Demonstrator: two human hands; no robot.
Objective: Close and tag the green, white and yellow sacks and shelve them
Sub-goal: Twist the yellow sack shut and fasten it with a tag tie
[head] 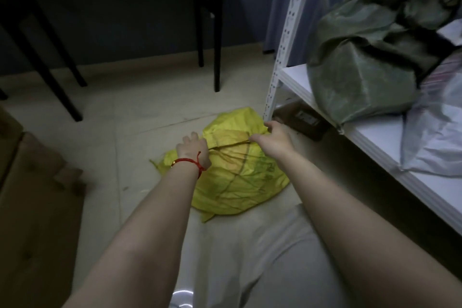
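Note:
A yellow sack (235, 177) lies on the pale floor in front of me, its top folded over. My left hand (192, 149), with a red cord at the wrist, grips the sack's left upper edge. My right hand (275, 136) pinches the folded flap at the sack's top right, close to the shelf post. A green sack (370, 65) sits bunched on the white shelf (375, 137) at the right. A white sack (435, 137) lies beside the green one on the same shelf.
The shelf's white perforated post (282, 50) stands just right of the yellow sack. A dark box (302, 120) lies under the shelf. Black table legs (217, 40) stand behind. Cardboard boxes (35, 195) fill the left side.

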